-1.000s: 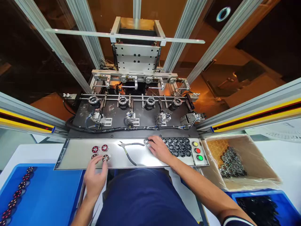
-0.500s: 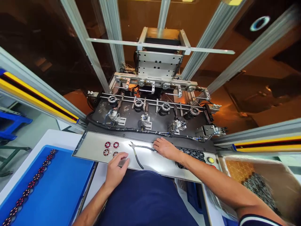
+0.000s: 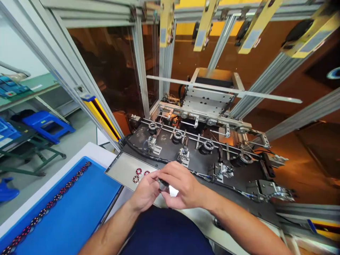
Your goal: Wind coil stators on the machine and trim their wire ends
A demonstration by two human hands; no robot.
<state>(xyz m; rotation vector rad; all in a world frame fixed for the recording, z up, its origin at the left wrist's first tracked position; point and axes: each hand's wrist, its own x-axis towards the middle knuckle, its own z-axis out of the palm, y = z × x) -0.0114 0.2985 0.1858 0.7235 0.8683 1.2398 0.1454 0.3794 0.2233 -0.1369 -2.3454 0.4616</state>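
Above the metal plate, my two hands meet in front of my body. My left hand pinches a small dark round part between thumb and fingers. From the other side my right hand curls its fingers over the same part, with its thumb below. The fingers cover most of the part, so its exact kind cannot be made out. Just left of the hands, several round red-and-silver spoked discs, like small motor stators, lie on the plate. My hands and arms hide the plate's middle.
Behind the plate is a machine bed with round black fixtures and metal clamps. A blue tray on the left holds a row of similar discs. A yellow light barrier stands at the left post; a blue stool is beyond.
My right hand has left the plate beside the cutting pliers and come to my left hand. Both now hold the dark round part. The view has turned left and up.
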